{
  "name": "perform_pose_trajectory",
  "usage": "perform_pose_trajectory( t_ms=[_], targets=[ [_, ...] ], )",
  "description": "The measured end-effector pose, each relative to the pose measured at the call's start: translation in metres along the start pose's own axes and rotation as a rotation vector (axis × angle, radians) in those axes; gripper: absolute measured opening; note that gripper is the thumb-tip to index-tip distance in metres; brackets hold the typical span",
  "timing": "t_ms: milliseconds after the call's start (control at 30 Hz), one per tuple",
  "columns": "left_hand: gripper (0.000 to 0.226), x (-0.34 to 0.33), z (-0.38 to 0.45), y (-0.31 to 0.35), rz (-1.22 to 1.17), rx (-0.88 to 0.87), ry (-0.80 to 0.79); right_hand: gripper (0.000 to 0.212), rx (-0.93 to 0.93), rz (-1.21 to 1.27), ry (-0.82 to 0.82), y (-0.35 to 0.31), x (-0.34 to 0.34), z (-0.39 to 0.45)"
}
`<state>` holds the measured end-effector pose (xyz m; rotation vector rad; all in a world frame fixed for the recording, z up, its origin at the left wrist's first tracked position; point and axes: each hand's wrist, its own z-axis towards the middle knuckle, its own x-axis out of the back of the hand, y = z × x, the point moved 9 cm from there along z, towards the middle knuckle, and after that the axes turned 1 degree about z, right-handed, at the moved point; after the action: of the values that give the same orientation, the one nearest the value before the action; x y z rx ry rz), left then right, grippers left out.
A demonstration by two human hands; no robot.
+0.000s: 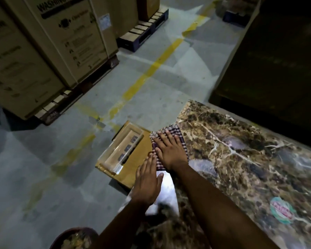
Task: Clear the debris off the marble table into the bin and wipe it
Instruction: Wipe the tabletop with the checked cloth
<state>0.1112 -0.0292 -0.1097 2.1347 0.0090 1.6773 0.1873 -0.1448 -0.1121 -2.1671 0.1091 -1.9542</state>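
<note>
The brown-veined marble table (241, 159) fills the lower right. A checked purple-and-white cloth (176, 132) lies at the table's far left corner. My right hand (171, 150) is spread flat on top of it, pressing it down. My left hand (147, 182) is open with fingers together, held at the table's left edge beside the cloth, over a white sheet or bag (167, 193) that hangs at the edge. A dark red bin (75, 236) with debris inside stands on the floor at the bottom left.
A flat cardboard box with a clear-wrapped tray (122, 151) lies on the floor against the table's corner. A round green-and-red sticker (282, 211) is on the marble. Large washing-machine cartons (43, 47) on pallets stand at the left. A dark cabinet (276, 60) rises behind the table.
</note>
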Motion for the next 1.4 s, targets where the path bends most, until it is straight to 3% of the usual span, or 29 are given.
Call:
perform_pose_trajectory(
  t_ms=[367,600,800,1033,1200,1400],
  targets=[
    [0.070,-0.001,0.164,0.080,0.014,-0.077,0.006,0.076,-0.069,0.039,0.052,0.138,0.039,0.110],
    [0.069,-0.012,0.165,0.103,0.082,-0.157,0.010,0.058,-0.180,0.069,0.072,0.181,0.050,0.110],
    [0.066,-0.029,0.117,0.135,0.119,-0.327,-0.050,0.059,-0.408,0.075,0.071,0.255,0.057,0.026],
    [0.063,-0.074,0.063,0.220,0.089,-0.538,-0.079,0.059,-0.663,0.060,0.104,0.367,0.065,-0.116],
    [0.061,-0.106,0.031,0.298,0.159,-0.593,-0.093,0.059,-0.776,0.050,0.150,0.444,0.074,-0.225],
    [0.061,-0.159,0.006,0.446,0.134,-0.647,-0.090,0.059,-0.875,0.047,0.130,0.551,0.080,-0.355]
  ],
)
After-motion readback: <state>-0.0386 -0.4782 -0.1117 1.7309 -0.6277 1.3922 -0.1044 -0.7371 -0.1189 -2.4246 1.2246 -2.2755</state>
